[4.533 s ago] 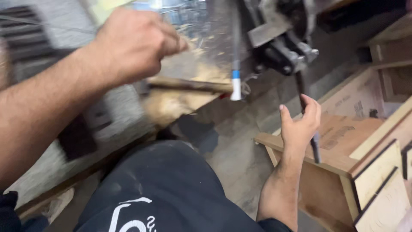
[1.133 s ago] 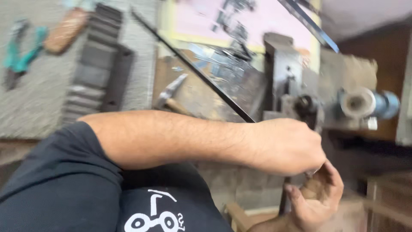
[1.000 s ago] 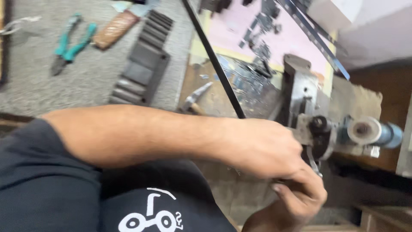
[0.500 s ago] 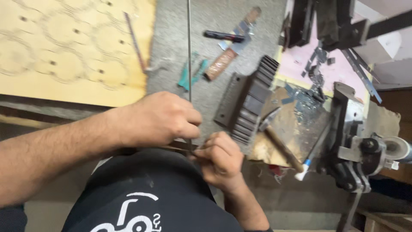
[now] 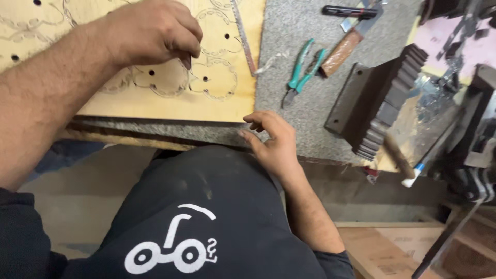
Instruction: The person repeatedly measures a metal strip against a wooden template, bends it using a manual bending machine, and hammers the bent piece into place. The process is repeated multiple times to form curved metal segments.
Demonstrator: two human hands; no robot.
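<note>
From the head camera, the left hand [image 5: 155,32] hovers over a plywood sheet [image 5: 170,98] cut with looping circular outlines and small drilled holes; its fingers [image 5: 187,56] are curled and pressed together, pinching something small and dark at the tips that is too small to name. That sheet lies at the near left of the bench [image 5: 310,77], its front edge running just behind the bench lip and its right edge ending where the grey speckled bench top begins. The right hand [image 5: 271,142] rests at the bench's front edge just right of the sheet's corner, fingers loosely spread and slightly bent, holding nothing. A thin metal strip [image 5: 244,37] lies along the sheet's right margin. On the open grey surface beyond the right hand sit teal-handled pliers [image 5: 302,72], a wooden-handled tool [image 5: 342,51] and a dark pen-like bar [image 5: 347,10], well apart from both hands. Farther right a dark stepped metal block [image 5: 380,106] stands tilted, with a heavy vise-like machine [image 5: 473,150] at the bench's right end. Below, wooden crates [image 5: 382,253] stand on the floor.
</note>
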